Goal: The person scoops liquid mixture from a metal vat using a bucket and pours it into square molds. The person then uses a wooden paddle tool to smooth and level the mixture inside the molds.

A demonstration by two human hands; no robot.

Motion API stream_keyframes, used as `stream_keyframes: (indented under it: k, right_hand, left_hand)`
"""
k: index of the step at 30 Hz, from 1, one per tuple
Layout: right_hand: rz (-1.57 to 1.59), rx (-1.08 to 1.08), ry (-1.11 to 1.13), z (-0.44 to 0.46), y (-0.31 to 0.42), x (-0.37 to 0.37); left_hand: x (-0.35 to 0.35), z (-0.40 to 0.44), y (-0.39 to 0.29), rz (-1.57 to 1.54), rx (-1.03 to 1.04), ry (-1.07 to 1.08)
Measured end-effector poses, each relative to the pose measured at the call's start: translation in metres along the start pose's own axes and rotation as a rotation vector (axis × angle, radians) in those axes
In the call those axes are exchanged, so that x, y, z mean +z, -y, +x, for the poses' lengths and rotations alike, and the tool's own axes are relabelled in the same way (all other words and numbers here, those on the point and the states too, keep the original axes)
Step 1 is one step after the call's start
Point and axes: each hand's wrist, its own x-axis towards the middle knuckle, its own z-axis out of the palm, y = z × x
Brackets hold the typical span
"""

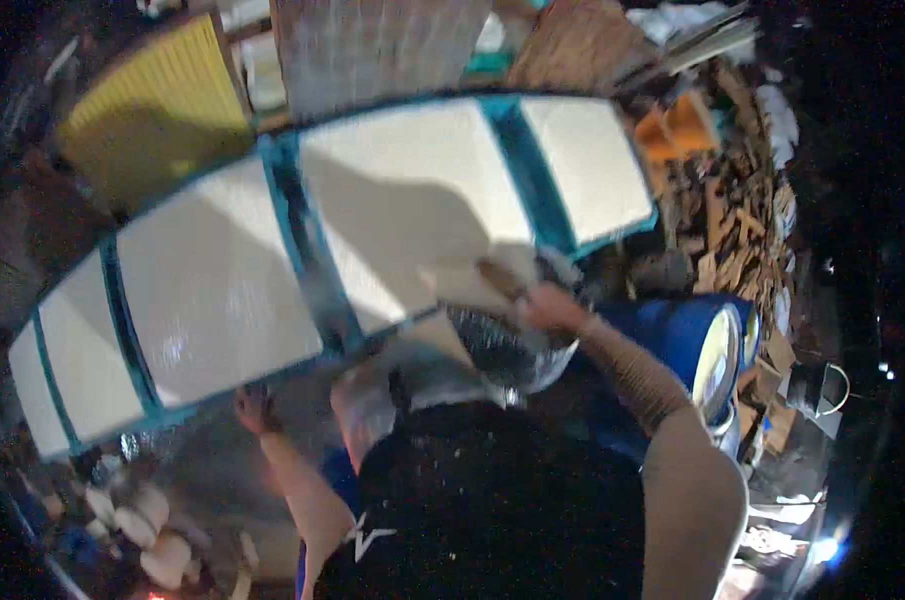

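Observation:
A long curved panel [412,220] with several pale sections framed in teal strips spans the view, tilted. My right hand [552,306] is closed round a wide flat tool [497,277] with a brown wooden part and a pale front end. This tool is blurred, and its front lies over the panel's lower edge; whether it touches cannot be made out. At the lower left edge of the same panel, my left hand [254,410] grips the rim, its fingers partly in shadow. Below the right hand sits a plastic-lined round container [517,365], its contents dark.
Blue barrels [637,345] stand close to my right arm. Scrap wood [737,230] is heaped at the right, near an orange piece [677,130] and a bucket [817,390]. A yellow ribbed panel [157,105] and brown boards [382,50] lean behind. Pale lumps [157,530] lie lower left.

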Motion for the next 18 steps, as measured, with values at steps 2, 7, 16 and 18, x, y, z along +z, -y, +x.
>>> stream_keyframes:
  k: [2, 7, 16, 18]
  right_hand:
    - [0.014, 0.02, -0.162, -0.005, 0.004, 0.003]
    - [0.036, -0.008, -0.173, 0.003, -0.008, 0.013]
    - [0.101, 0.123, -0.295, -0.016, -0.011, 0.054]
    - [0.148, 0.142, -0.389, -0.027, -0.008, 0.071]
  left_hand:
    - [-0.006, 0.016, 0.021, -0.119, -0.04, -0.181]
    - [-0.029, 0.043, 0.046, -0.106, 0.009, -0.086]
    - [-0.047, 0.037, 0.033, -0.11, 0.039, -0.029]
    - [-0.065, 0.045, 0.037, -0.121, 0.076, -0.024]
